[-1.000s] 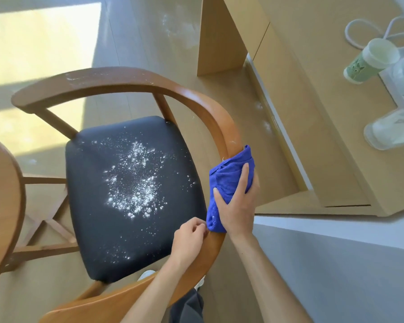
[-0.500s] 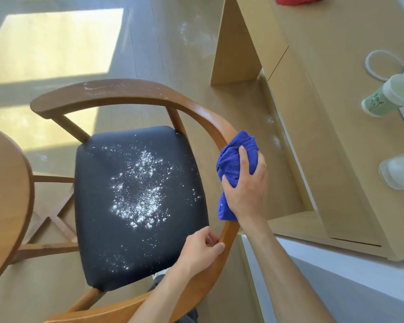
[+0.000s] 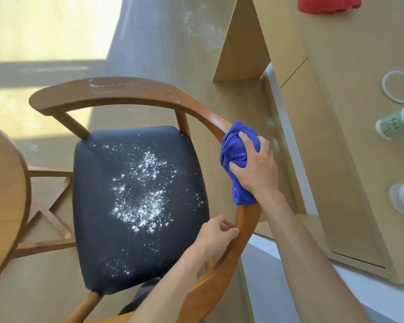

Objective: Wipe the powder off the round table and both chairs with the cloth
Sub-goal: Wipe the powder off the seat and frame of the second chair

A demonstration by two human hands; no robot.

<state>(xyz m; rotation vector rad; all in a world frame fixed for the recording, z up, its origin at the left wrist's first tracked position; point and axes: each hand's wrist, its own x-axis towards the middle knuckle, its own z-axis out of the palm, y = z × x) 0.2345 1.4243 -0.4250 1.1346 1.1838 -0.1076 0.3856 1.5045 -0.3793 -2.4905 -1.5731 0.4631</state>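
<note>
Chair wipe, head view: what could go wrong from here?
1. The right hand holds the blue cloth bunched on the curved backrest rail; pushing powder off the rail's inner edge would likely drop it onto the black seat or the floor.
2. White streaks remain far along the rail; a short stroke may miss them.
3. The seat's powder pile is untouched; a dusty cloth might smear it.
</note>
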